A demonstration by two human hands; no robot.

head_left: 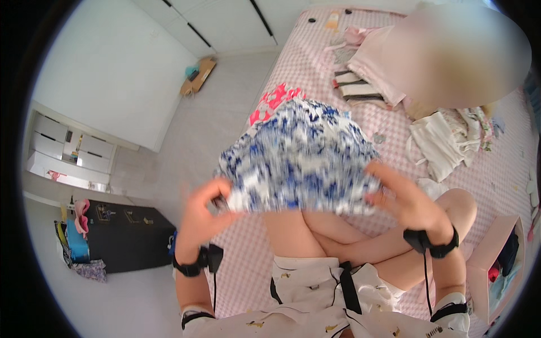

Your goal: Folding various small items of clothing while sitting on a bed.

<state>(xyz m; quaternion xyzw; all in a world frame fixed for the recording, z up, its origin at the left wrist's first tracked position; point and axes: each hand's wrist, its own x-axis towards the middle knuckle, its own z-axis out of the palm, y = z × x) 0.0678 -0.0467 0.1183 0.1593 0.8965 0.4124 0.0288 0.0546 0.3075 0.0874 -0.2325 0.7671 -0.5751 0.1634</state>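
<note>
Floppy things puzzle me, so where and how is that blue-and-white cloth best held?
Probably at its near corners, from either side, as the left hand and right hand have it: the cloth spreads wide between them, so pinching both ends should limit sagging.

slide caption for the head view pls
Left hand and right hand hold a blue and white patterned cloth over a pink checked bed.

Left of the left hand (204, 213), a black cabinet (121, 239) stands on the grey floor (208, 124). Well beyond that hand, brown cardboard (200, 78) lies near white wardrobe doors (232, 28) with black handles (199, 34). Pink-and-white gingham bedding (399, 152) spreads below the right hand (414, 204) and far beyond it.
</note>
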